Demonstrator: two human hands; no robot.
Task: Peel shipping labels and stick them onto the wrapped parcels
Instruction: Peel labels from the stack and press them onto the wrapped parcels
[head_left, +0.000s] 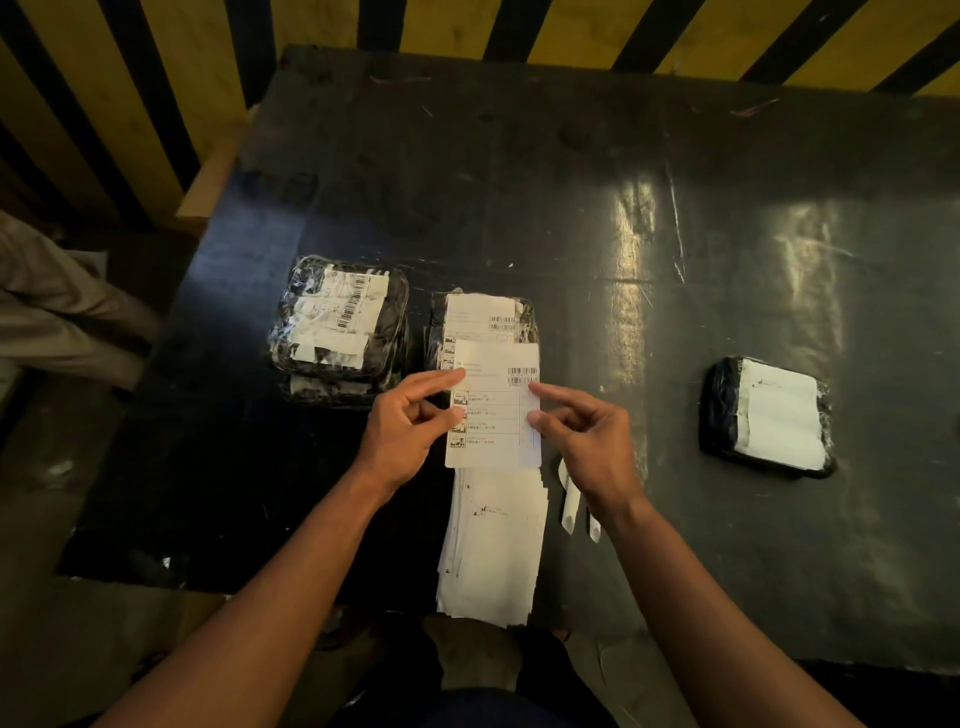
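I see both hands pinching one label (493, 410): left hand (410, 421), right hand (582, 436). It hovers above a parcel (524, 317) on the counter (571, 208).

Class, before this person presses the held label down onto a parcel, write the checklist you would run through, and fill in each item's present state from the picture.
1. Label held at both side edges: ok, left hand and right hand each pinch an edge.
2. Backing fully peeled off: cannot tell, only the printed face shows.
3. Target free of a label: not ok if it is the middle parcel behind the held label; it already carries one.
4. An alternative within view: the right parcel shows a white sheet; whether it is a stuck label, cannot tell.
5. Label flat, uncreased: ok.
6. More labels ready: ok, the stack lies at the table edge.
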